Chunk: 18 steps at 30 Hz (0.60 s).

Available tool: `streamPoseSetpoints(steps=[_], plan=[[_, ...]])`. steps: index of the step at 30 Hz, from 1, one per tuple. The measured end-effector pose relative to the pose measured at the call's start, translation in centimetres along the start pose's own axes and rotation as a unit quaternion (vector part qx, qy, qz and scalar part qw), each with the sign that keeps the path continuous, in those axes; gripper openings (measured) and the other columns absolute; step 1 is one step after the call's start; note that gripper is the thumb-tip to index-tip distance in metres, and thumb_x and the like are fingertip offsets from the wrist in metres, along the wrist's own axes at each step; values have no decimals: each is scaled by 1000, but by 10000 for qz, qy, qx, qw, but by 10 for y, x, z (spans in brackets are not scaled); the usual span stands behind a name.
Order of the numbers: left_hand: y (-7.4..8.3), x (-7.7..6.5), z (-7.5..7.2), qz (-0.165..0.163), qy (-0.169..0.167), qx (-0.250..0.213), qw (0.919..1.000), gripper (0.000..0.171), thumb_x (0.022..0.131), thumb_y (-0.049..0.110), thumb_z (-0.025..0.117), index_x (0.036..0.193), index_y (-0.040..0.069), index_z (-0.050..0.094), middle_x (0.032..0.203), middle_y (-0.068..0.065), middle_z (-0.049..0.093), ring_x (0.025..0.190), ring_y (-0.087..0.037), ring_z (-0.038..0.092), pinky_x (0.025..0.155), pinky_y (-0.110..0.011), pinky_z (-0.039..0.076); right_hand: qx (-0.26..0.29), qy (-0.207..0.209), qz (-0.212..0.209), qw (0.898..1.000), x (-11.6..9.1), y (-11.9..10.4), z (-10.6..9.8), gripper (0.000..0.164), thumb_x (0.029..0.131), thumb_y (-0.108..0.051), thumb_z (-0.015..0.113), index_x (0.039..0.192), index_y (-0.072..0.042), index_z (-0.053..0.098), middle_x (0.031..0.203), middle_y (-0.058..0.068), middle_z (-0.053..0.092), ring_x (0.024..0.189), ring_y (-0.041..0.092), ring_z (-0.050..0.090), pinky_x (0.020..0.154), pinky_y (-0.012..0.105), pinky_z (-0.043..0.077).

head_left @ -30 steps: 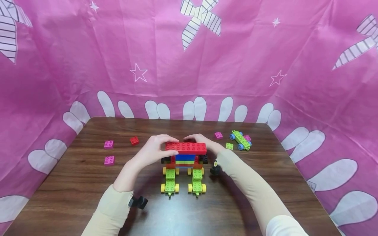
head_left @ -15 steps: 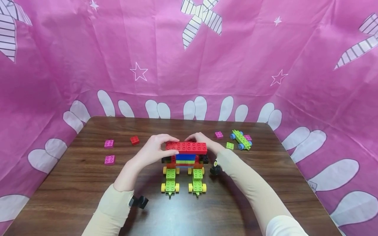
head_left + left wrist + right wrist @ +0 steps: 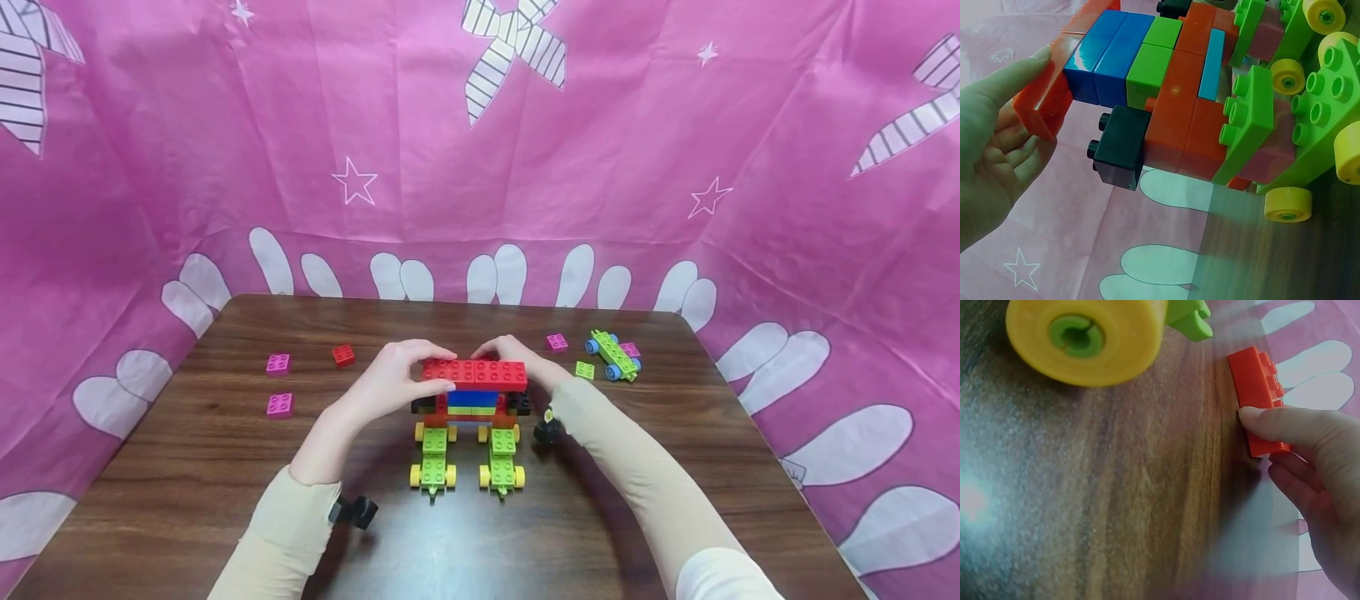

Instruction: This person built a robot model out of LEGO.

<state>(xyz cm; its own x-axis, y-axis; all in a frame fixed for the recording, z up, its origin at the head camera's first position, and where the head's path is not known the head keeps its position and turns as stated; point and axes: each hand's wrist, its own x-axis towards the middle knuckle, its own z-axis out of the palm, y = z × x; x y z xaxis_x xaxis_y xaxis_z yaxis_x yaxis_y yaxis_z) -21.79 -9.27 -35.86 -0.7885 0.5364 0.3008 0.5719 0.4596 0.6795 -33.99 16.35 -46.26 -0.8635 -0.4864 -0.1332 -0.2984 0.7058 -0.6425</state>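
Note:
A toy-brick build stands mid-table on two green wheeled bases point(image 3: 433, 472) with yellow wheels. Red bricks point(image 3: 487, 375) form its top row. Below come blue bricks point(image 3: 1110, 56), green bricks, more red bricks and black bricks point(image 3: 1124, 147) at the sides. My left hand point(image 3: 393, 379) holds the left end of the top row, thumb on the near face and fingers behind. Partly hidden behind the build in the head view is my right hand point(image 3: 516, 354). In the right wrist view it pinches a red brick point(image 3: 1249, 378) between thumb and fingers.
Pink bricks point(image 3: 280, 405) and a small red brick point(image 3: 342, 356) lie at the left. A pink brick point(image 3: 557, 342), a flat green brick point(image 3: 585, 370) and a green wheeled base with blue wheels point(image 3: 613, 357) lie at the back right. A pink cloth point(image 3: 420, 167) hangs behind the table.

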Motion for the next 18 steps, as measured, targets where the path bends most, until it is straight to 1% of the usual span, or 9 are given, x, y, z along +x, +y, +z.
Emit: streamPoseSetpoints(steps=[4, 7, 11, 14, 15, 18], plan=[[0, 0, 0, 26, 14, 12, 10000, 40, 82, 25, 79, 118, 11, 70, 115, -5, 71, 105, -20, 63, 86, -38, 57, 91, -37, 9, 10000, -3, 0, -1, 42, 76, -28, 81, 115, -15, 72, 108, 1, 71, 101, 19, 63, 84, 36, 57], [-1, 0, 0, 59, 39, 30, 10000, 40, 82, 25, 80, 118, 10, 70, 114, -5, 71, 104, -21, 64, 85, -39, 58, 345, -79, 84, 9993, -7, -2, -3, 44, 74, -32, 83, 114, -19, 71, 108, -2, 70, 101, 18, 62, 81, 34, 57], [-1, 0, 0, 152, 63, 119, 9998, 40, 82, 24, 80, 117, 8, 70, 114, -5, 72, 105, -22, 64, 89, -43, 55, 1011, -152, 521, 9934, -15, -8, -8, 57, 64, -43, 89, 113, -23, 70, 108, -3, 68, 103, 21, 61, 79, 36, 58], [0, 1, 0, 206, 82, 218, 9995, 40, 81, 24, 80, 117, 8, 70, 114, -5, 72, 107, -22, 65, 94, -45, 53, 1326, -113, 785, 9880, -20, -14, -13, 63, 60, -46, 90, 115, -24, 68, 110, -3, 66, 105, 23, 60, 78, 38, 58], [0, 1, 0, 209, 90, 259, 9994, 40, 81, 24, 80, 117, 8, 71, 114, -5, 72, 107, -22, 65, 94, -44, 52, 1314, -74, 783, 9882, -21, -16, -15, 62, 61, -45, 91, 115, -25, 68, 111, -3, 66, 105, 22, 60, 78, 38, 58], [1, 1, -1, 196, 82, 315, 9993, 39, 81, 24, 80, 117, 9, 71, 114, -5, 72, 108, -21, 65, 95, -43, 52, 1077, 84, 593, 9924, -23, -20, -21, 50, 70, -34, 88, 115, -24, 69, 111, -4, 66, 106, 21, 59, 79, 37, 57]])
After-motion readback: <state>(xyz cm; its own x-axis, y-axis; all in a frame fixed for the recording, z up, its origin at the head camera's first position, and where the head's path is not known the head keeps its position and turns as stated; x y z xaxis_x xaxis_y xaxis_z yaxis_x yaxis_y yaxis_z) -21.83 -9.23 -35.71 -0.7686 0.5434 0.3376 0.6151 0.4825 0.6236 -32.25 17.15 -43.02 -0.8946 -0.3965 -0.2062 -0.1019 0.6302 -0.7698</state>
